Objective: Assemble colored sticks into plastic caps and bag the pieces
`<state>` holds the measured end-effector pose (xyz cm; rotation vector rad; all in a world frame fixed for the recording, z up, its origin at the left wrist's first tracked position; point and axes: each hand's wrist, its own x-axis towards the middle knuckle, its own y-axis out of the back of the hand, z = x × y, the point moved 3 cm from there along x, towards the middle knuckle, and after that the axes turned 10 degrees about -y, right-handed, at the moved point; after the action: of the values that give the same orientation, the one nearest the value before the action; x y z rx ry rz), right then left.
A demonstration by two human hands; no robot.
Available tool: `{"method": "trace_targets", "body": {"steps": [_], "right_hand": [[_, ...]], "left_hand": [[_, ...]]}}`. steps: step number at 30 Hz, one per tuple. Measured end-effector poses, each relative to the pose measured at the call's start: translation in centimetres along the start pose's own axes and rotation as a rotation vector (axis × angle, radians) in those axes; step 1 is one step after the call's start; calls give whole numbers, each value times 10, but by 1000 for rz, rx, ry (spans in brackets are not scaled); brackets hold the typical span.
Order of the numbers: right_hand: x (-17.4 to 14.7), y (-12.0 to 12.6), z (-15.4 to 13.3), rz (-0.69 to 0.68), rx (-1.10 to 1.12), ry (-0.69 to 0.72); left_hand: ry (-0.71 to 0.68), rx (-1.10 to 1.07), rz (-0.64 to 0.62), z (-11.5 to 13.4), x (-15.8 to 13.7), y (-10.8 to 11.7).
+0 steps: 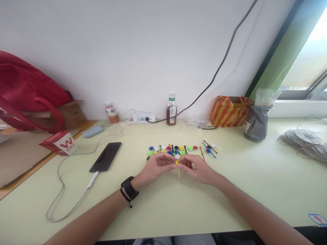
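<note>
Between my two hands is a thin yellow plastic arrow (179,173) with a yellow round middle, pointing toward me. My left hand (159,164) pinches it from the left with thumb and fingertips. From the other side, my right hand (196,167) grips it too, fingers curled. A white round disc (177,157) shows just above the fingertips; whether it is joined to the arrow I cannot tell. Behind my hands lie several coloured discs and arrows (168,148) in rows, partly hidden. To the right a blue arrow (209,151) lies across others by a black disc.
A phone (105,157) on a charging cable lies left, beside a red and white box (60,143). Along the wall stand a power strip (143,119), a dark drink bottle (171,110) and a striped bag (230,111). A grey bag (257,123) stands right.
</note>
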<state>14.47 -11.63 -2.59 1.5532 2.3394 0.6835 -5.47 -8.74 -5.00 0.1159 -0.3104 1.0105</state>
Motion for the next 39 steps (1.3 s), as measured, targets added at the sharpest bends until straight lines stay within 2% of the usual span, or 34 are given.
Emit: {"method": "trace_targets", "body": {"steps": [6, 10, 12, 14, 16, 19, 21, 25, 27, 29, 32, 34, 39], "right_hand": [[0, 1, -2, 8, 22, 16], [5, 30, 10, 180, -140, -18], [7, 55, 22, 309, -297, -112], [5, 79, 36, 331, -415, -245], [1, 97, 51, 285, -529, -376], [-6, 109, 68, 162, -636, -509], [-8, 111, 74, 178, -700, -566], [-5, 112, 72, 385, -818, -598], [-2, 110, 65, 445, -831, -575], [2, 104, 59, 409, -801, -519], [4, 93, 53, 264, -743, -427], [3, 88, 53, 199, -732, -417], [3, 84, 55, 171, -738, -424]], "left_hand": [[-5, 49, -45, 9, -2, -5], [-33, 181, -13, 11, -1, -4], [-38, 232, 1, 9, -1, -3], [-36, 268, 4, 6, 0, -1], [-36, 291, 3, 4, -1, 0], [-36, 318, 0, 3, -1, 1], [-35, 326, -3, 2, -1, 1], [-42, 335, -2, 2, -1, 1], [-43, 341, -5, 2, 0, 1], [-37, 348, -14, 1, 0, 1], [-32, 366, -22, 1, -1, 1], [-35, 373, -25, 2, -1, 1], [-37, 383, -39, 3, -2, -1]]}}
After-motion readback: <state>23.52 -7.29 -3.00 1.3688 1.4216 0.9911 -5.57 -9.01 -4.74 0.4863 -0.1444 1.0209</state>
